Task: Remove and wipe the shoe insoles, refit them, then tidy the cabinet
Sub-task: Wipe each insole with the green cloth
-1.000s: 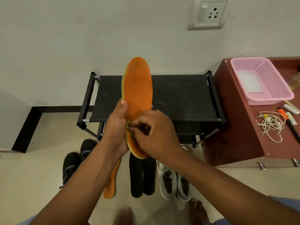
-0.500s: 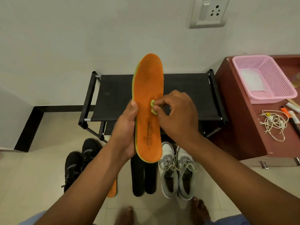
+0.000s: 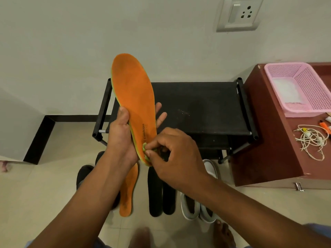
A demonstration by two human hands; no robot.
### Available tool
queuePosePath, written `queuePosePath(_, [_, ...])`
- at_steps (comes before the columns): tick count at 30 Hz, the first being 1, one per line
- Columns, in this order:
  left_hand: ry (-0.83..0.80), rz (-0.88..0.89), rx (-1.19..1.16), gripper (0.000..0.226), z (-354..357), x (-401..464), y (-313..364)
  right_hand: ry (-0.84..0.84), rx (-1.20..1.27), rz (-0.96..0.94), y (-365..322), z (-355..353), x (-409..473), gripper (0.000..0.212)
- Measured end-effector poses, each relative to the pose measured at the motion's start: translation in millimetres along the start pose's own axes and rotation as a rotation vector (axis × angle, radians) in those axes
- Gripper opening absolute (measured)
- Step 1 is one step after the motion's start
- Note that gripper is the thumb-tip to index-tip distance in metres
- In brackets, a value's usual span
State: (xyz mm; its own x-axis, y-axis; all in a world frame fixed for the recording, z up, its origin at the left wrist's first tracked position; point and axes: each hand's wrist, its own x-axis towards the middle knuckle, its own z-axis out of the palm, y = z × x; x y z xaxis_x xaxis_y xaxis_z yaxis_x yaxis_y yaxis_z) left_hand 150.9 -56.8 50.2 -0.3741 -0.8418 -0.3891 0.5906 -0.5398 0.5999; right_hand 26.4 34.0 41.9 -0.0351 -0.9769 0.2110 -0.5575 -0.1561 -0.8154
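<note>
- At nine o'clock, a pair of black shoes (image 3: 84, 176) stood on the floor, largely hidden behind the left forearm; only parts of two showed.
- The left hand (image 3: 121, 136) gripped the flat orange foam insole with a green edge (image 3: 133, 97) from behind, thumb on its left rim and two fingertips showing past its right edge; the insole stood nearly upright at the centre, toe toward twelve o'clock.
- A second orange insole (image 3: 128, 192) lay on the floor at six o'clock, its top end hidden by the left wrist.
- Two black insoles (image 3: 160, 194) lay side by side just to its right, their upper ends covered by the right hand.
- The right hand (image 3: 176, 158) pinched a small crumpled green cloth (image 3: 146, 152) against the held insole's heel; most of the cloth was hidden in the curled fingers.
- The black fabric-topped shoe rack (image 3: 200, 108) stood behind the hands, its lower shelf hard to make out.
- One pair of grey-and-white sneakers (image 3: 197, 206) sat at five o'clock, partly behind the right forearm.
- At three o'clock, a reddish-brown wooden cabinet (image 3: 265, 140) carried one pink perforated plastic basket (image 3: 300, 86), cut off at the frame edge, and one tangled white cable (image 3: 311, 140).
</note>
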Motion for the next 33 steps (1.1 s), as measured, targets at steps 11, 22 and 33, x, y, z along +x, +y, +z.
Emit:
queuePosePath(11, [0.047,-0.106,0.329,0.050,21,-14,-32,0.231,0.100,0.216,22,-25,29,0.007])
queuePosePath(22, [0.024,-0.170,0.323,0.067,19,-15,5,-0.208,0.454,0.364,14,-26,28,0.007])
queuePosePath(33, [0.072,-0.187,0.309,0.070,26,-18,2,0.006,0.071,0.234,13,-7,15,0.010])
